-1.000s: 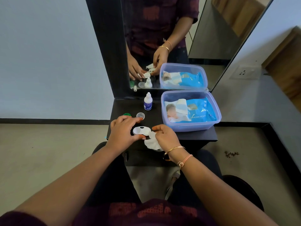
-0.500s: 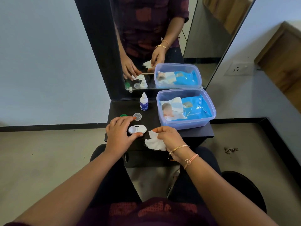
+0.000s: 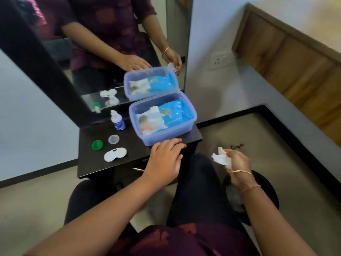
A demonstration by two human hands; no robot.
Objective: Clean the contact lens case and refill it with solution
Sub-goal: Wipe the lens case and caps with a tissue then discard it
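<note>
The left hand point(image 3: 164, 159) lies palm down over the near right corner of the table point(image 3: 88, 163). Its fingers are straight and close together, their tips just beside the blue tub point(image 3: 147, 139). The right hand point(image 3: 238, 163), off the table to the right, pinches one crumpled tissue point(image 3: 221, 158). One contact lens case point(image 3: 115, 154) lies open at near left. Beyond it are two caps, one green point(image 3: 97, 144) and one clear point(image 3: 113, 139). One solution bottle point(image 3: 117, 120) stands at the far edge. One wipes pack point(image 3: 166, 115) fills the tub.
</note>
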